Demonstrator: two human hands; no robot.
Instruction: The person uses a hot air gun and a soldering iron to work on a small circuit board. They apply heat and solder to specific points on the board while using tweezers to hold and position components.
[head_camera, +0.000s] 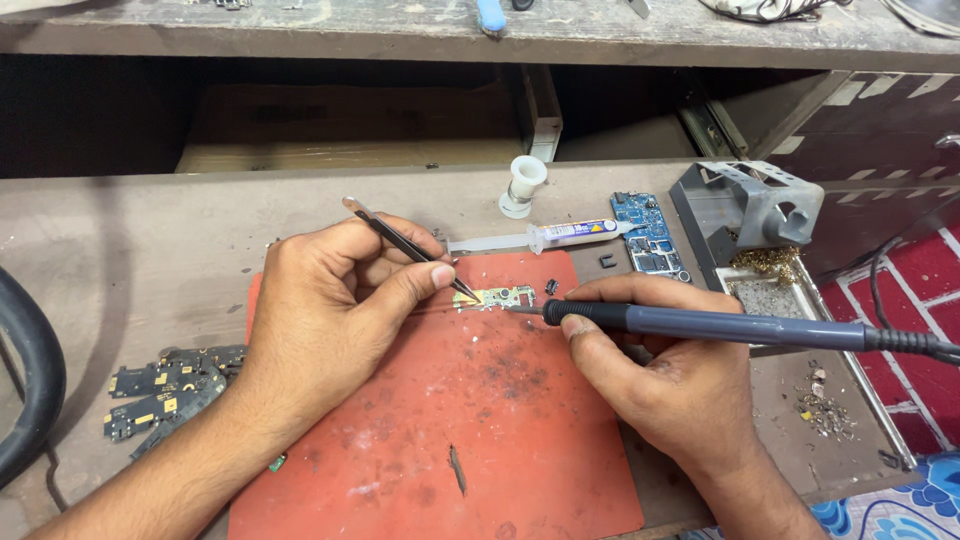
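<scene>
1. The red work mat (470, 440) lies on a worn grey-brown bench (130, 250). Its near edge runs out of view at the bottom, and its far edge stops just short of a syringe (545, 237). The lower half of the mat is open except for a small dark sliver (457, 470) and sooty smudges.
2. The left hand (330, 320) rests over the mat's upper left corner, fingers pinched around slim dark tweezers (410, 247) whose tips press on a small circuit board (497, 297) at the mat's far middle.
3. The right hand (670, 385) lies across the mat's right edge, fingers closed around the black grip of a soldering iron (700, 325). Its grey-blue handle runs right to a black cord, and its tip meets the small circuit board's right end.
4. A tiny black part (551, 286) sits just beside the board.
5. The syringe is clear plastic with a white-and-blue label band bearing a yellow patch, lying flat and pointing left. A white plastic spool (524, 184) stands behind it.
6. A blue circuit board (648, 232) lies to the syringe's right, next to a grey metal iron stand (750, 210) holding brassy wool.
7. Dark boards with yellow patches (165, 390) are heaped at the left, near a thick black hose (30, 390).
8. Metal scraps (825, 410) litter the bench's right side.
</scene>
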